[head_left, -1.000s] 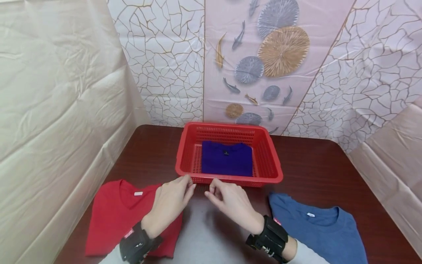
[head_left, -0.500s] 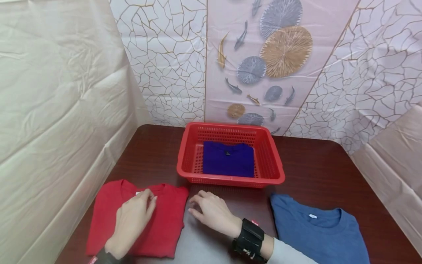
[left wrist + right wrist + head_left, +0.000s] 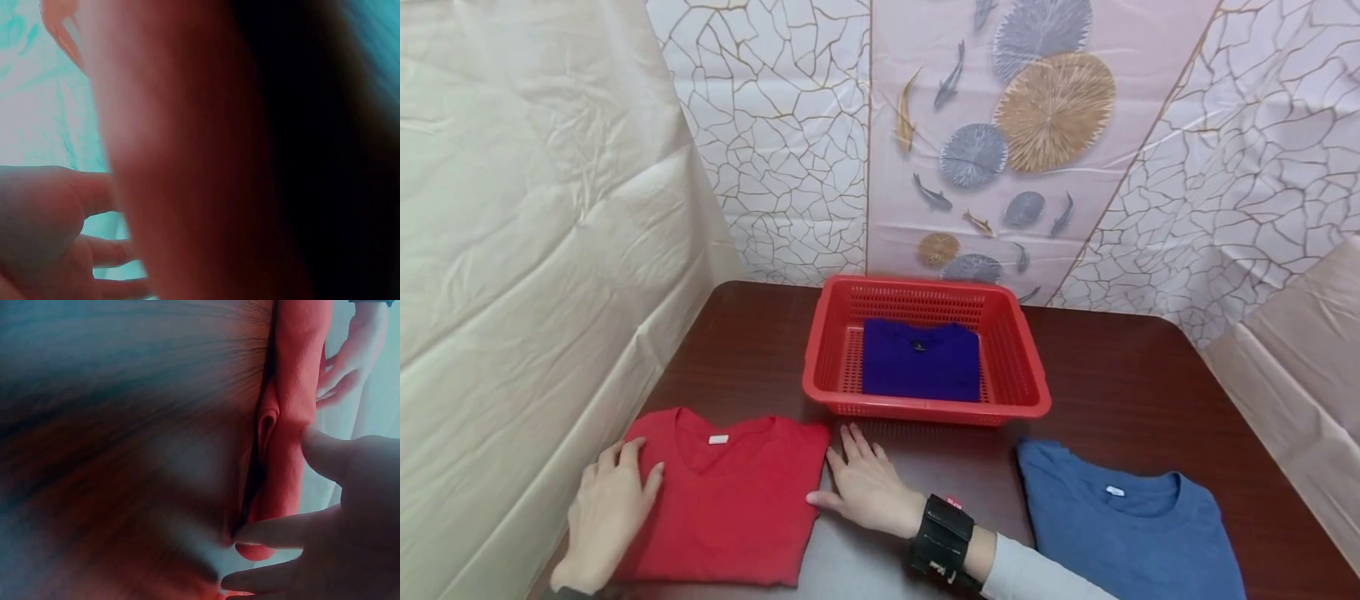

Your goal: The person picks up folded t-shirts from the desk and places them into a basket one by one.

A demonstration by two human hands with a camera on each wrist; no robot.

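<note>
A folded red T-shirt (image 3: 730,508) lies at the front left of the table in the head view. My left hand (image 3: 606,512) is at its left edge, fingers spread and loosely bent over the cloth. On the opposite side, my right hand (image 3: 868,487) has its fingers extended beside the shirt's right edge. In the right wrist view the right thumb (image 3: 322,453) is at the red cloth (image 3: 294,381), and the other fingertips are low by its corner. Skin and dark strap fill much of the left wrist view, so the left fingertips' contact is hidden there.
Behind the hands stands a red plastic basket (image 3: 925,410) with a folded purple T-shirt (image 3: 921,367) inside. A folded blue T-shirt (image 3: 1131,521) lies at the front right. Cloth-covered walls (image 3: 775,150) enclose the dark wooden table (image 3: 1097,375).
Both hands have moved from the basket's front rim toward the red T-shirt. The left went left and down to its left edge, the right to its right edge. Their fingers have spread.
</note>
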